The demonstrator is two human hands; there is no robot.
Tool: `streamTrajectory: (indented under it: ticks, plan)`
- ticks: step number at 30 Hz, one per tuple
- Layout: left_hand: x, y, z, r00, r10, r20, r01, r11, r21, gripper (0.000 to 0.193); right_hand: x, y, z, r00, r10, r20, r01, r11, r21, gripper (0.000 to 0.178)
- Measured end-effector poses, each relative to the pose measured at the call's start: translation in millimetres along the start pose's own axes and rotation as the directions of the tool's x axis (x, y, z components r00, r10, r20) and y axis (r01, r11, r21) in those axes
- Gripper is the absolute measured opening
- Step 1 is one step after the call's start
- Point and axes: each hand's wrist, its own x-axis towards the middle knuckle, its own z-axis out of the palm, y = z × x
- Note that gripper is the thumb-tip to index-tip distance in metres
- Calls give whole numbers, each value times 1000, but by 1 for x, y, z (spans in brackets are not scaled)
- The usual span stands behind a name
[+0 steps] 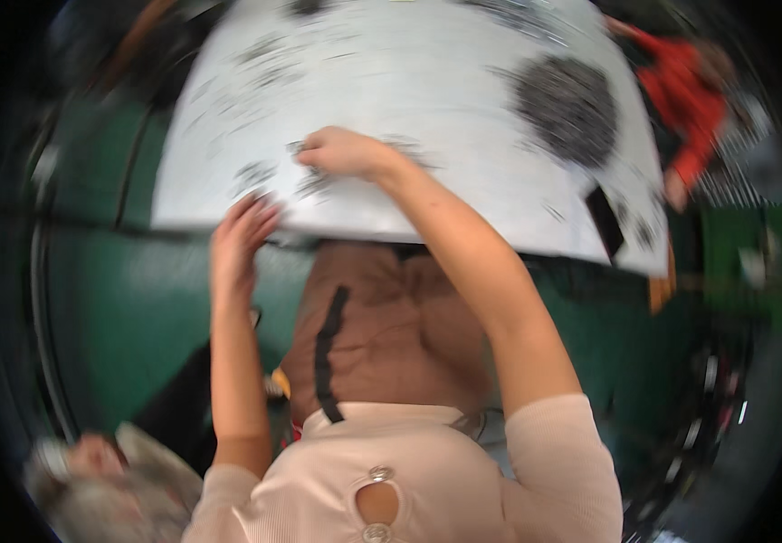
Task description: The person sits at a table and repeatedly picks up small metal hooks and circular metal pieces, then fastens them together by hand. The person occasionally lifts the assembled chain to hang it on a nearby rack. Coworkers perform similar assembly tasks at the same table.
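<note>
Cream top point(450, 480) | right hand point(338, 152) at dark pieces point(313, 186) | black slab point(605, 224), blurred

No words, labels, numbers or signs can be read anywhere in this view. Blur leaves anything small on the table point(427, 54) illegible.

Passage lies over the table point(468, 118) between right hand point(341, 152) and pile point(567, 110); black slab point(604, 223) obstructs near right.

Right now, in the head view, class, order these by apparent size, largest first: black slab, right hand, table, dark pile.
1. Table
2. Dark pile
3. Right hand
4. Black slab, narrower than the hand
</note>
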Motion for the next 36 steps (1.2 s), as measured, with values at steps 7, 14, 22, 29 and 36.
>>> streamTrajectory:
  ticks: [7, 14, 22, 29, 36]
  plan:
    - [19, -9, 19, 998, 11, 64, -15, 998, 57, 43, -237, 117, -183, 706, 492, -510, -373, 870, 323, 27]
    - [30, 7, 31, 996, -18, 88, -2, 975, 224, 45, -504, 257, -257, 88, 749, -656, -483, 608, 630, 24]
    - [21, 8, 46, 998, 45, 43, -55, 956, 290, 45, -536, 322, -279, -191, 552, -812, -929, 167, 331, 46]
    - [29, 24, 44, 982, 144, -125, -100, 947, 305, 39, -585, 365, -294, 36, 549, -835, -999, 6, -39, 49]
    - [63, 13, -25, 773, 610, -175, -396, 679, 619, 21, -350, 200, -264, 393, 127, -911, -858, 407, -314, 26]
